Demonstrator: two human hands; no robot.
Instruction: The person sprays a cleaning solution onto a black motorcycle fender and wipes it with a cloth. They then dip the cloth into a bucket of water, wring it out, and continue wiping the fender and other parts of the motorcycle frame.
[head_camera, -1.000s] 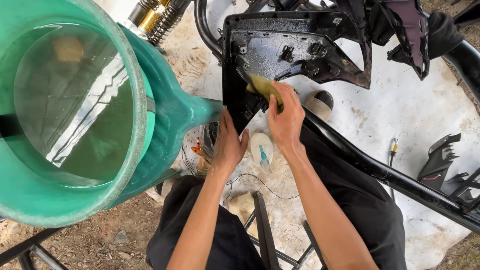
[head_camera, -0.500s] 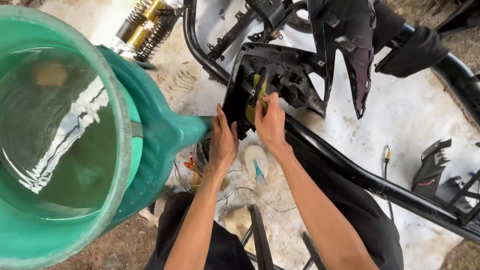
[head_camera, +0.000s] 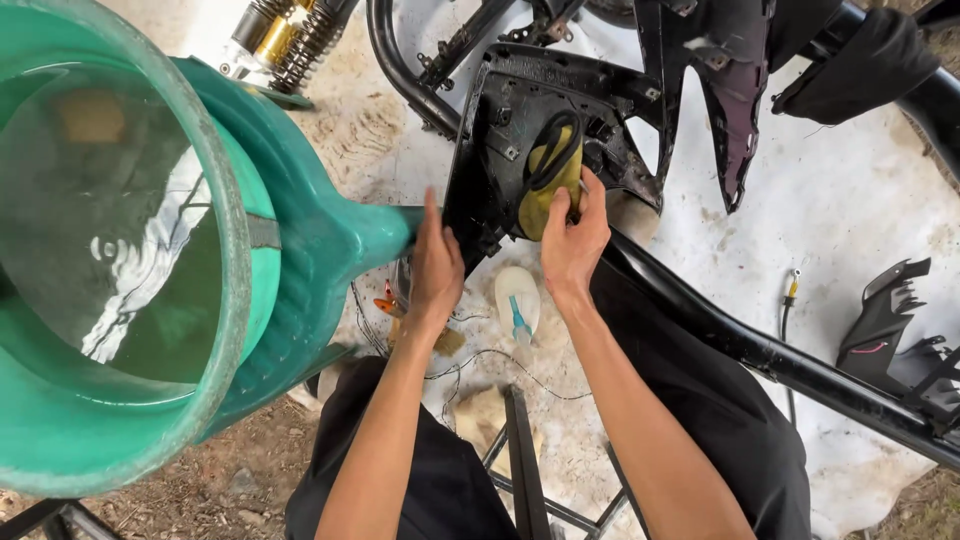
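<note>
Two hands, left (head_camera: 435, 265) and right (head_camera: 572, 240), one yellow sponge (head_camera: 548, 185), one black panel (head_camera: 500, 130), one green tub (head_camera: 120, 260), one white bottle (head_camera: 517, 302), two shock springs (head_camera: 290, 35)

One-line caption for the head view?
Left hand steadies a black plastic panel while the right hand presses a yellow cloth on it.
</note>
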